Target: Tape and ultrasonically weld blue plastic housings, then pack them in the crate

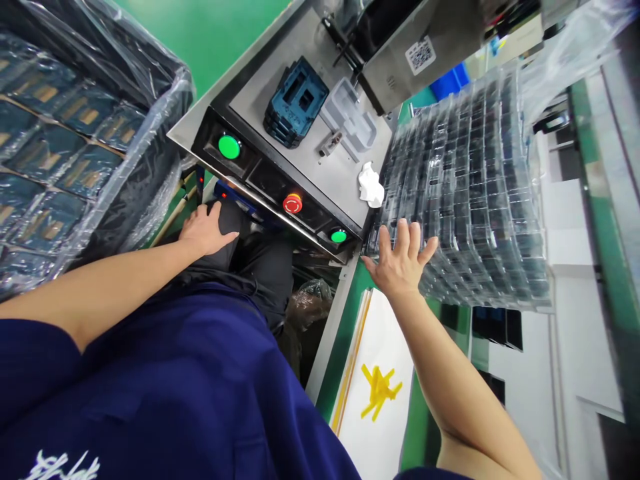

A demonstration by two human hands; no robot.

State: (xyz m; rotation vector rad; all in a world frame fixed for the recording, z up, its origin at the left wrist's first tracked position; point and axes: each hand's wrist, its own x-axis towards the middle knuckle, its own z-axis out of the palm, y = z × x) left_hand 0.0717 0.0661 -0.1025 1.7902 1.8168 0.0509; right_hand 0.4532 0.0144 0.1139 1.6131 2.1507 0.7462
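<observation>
My left hand [205, 230] lies on my knee, its fingers spread over the dark trousers [235, 233], with nothing in it. My right hand [401, 263] is open, palm down, at the near side of a tall stack of clear plastic trays [470, 180]; whether the fingertips touch the trays I cannot tell. Dark parts show through the trays. On the metal top of the machine [250, 100] sits a small stack of dark blue plastic housings [299, 100]. Beside it is a translucent grey fixture [350, 117]. A crumpled white tissue [370, 185] lies near the machine's right edge.
The machine's front panel carries green buttons [229, 147] and a red emergency stop [293, 203]. At left stands a plastic-lined bin [173, 87] of wrapped dark parts. A white board [390, 333] with yellow strips [380, 392] lies below my right hand.
</observation>
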